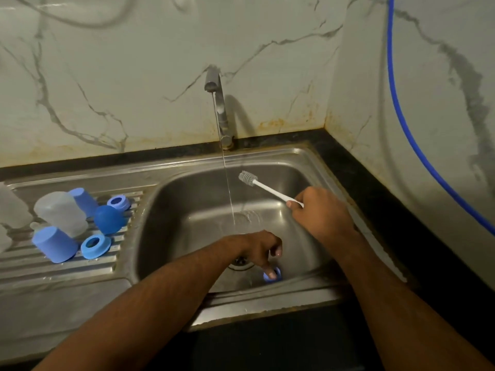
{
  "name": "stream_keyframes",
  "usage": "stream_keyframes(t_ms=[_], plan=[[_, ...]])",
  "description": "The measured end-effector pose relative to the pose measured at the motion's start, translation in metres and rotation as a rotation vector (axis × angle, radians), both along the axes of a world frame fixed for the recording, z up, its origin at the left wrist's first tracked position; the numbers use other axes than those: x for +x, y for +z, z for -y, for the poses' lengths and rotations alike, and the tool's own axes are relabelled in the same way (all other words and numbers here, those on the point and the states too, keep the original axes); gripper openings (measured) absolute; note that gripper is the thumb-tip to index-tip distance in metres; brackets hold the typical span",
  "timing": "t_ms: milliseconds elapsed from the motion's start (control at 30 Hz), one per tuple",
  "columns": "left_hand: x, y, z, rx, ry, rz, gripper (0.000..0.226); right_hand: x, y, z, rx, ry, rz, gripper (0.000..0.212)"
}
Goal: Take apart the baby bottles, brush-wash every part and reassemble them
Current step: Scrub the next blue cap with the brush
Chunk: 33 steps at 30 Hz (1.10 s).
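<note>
Blue ring (273, 275) on sink (187, 199) floor, under left hand (261, 247) fingertips.

A dark tabletop (356, 167) carries a steel sink (300, 156) with a ribbed drainboard (67, 266) on its left. On the drainboard lie two blue caps (55, 243), two blue rings (95, 246), a blue round cap (109, 219) and a frosted bottle (61, 212). Another blue ring (276, 275) lies near the drain in the basin.
</note>
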<state>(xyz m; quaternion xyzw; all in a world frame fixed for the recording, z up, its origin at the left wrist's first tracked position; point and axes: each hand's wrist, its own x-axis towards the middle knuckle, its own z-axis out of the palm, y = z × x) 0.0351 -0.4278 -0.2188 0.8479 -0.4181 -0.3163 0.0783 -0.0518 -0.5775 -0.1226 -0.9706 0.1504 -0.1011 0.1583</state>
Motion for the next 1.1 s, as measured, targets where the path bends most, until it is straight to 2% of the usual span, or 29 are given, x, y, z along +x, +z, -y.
stream_keyframes(t_ms=[300,467,633,800,933,1100], plan=[[-0.009,-0.015,0.01,0.019,-0.083,-0.006,0.042,-0.001,-0.003,0.001,-0.015,0.007,-0.017,0.034],[-0.008,-0.01,0.007,0.014,-0.064,-0.076,0.037,0.0,-0.001,0.0,-0.007,0.009,-0.018,0.033],[-0.005,0.0,0.007,0.001,-0.032,0.01,0.036,-0.005,0.0,-0.002,-0.034,0.003,-0.021,0.033],[0.001,0.01,-0.003,-0.076,0.115,0.051,0.042,-0.008,-0.007,-0.01,-0.024,0.015,-0.059,0.033],[0.003,0.02,-0.013,-0.086,0.22,0.003,0.031,-0.008,-0.005,-0.023,-0.02,0.052,-0.066,0.034],[0.016,0.032,-0.031,-0.278,0.525,-0.03,0.032,-0.008,0.007,-0.033,-0.042,0.045,-0.047,0.034]])
